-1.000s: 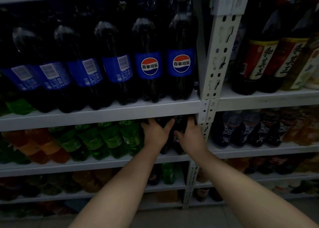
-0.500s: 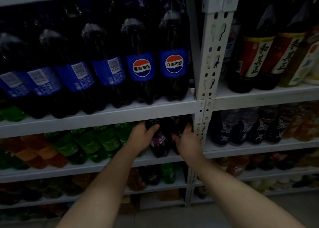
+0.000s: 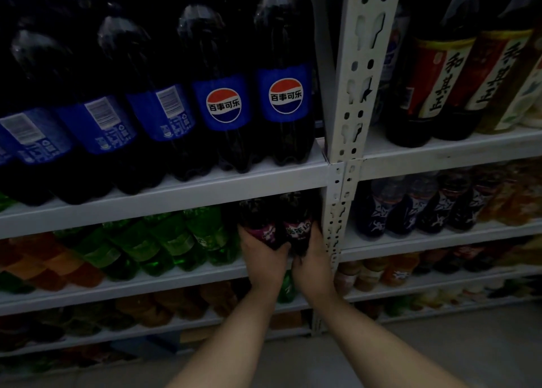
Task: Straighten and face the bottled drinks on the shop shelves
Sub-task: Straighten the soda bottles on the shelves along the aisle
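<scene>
- Green bottles [image 3: 187,241]: packed at 9 o'clock of the left hand [image 3: 262,260], just beside it. A wide wrist swing could knock the nearest one askew.
- Left hand: fingers curled round the left purple bottle [image 3: 259,220] on the second shelf [image 3: 176,276]. Its label looks partly turned, and over-rotation would hide it.
- Right hand [image 3: 313,267]: wrapped round the right purple bottle [image 3: 297,230], whose label faces out. The bottles touch, so turning one may drag the other.
- Steel upright [image 3: 334,235]: at 3 o'clock of the right hand, very close. Knuckles could scrape it.

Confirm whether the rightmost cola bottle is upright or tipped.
Upright: the cola bottle stands on its base on the shelf, logo facing front.
</scene>
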